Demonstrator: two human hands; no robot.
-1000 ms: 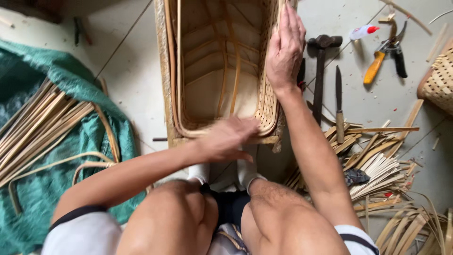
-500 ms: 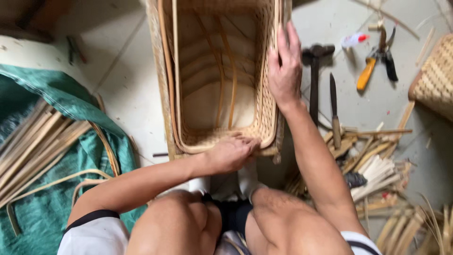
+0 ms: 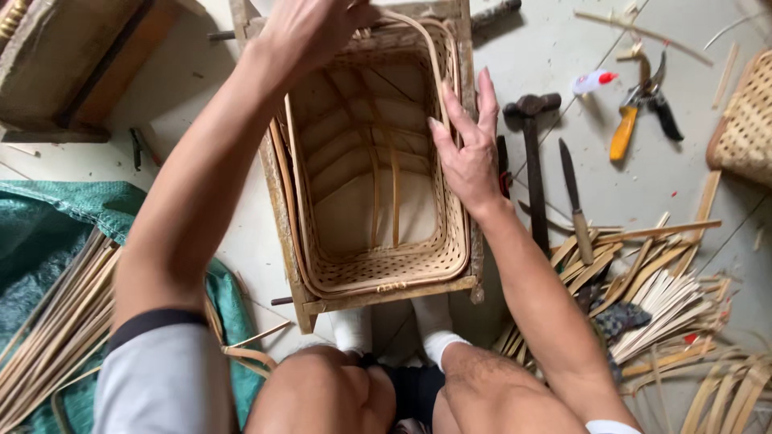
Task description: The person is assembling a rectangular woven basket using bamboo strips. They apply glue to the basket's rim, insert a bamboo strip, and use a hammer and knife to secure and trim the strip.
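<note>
My left hand [image 3: 310, 28] has left the near rim of the woven basket [image 3: 374, 181] and now reaches across to its far rim, fingers curled there, though I cannot tell whether they grip it. My right hand [image 3: 470, 149] stays flat and open on the basket's right rim. The basket sits in its wooden frame [image 3: 386, 296] above my knees, hammer [image 3: 531, 153] and knife [image 3: 575, 201] just right of it.
</note>
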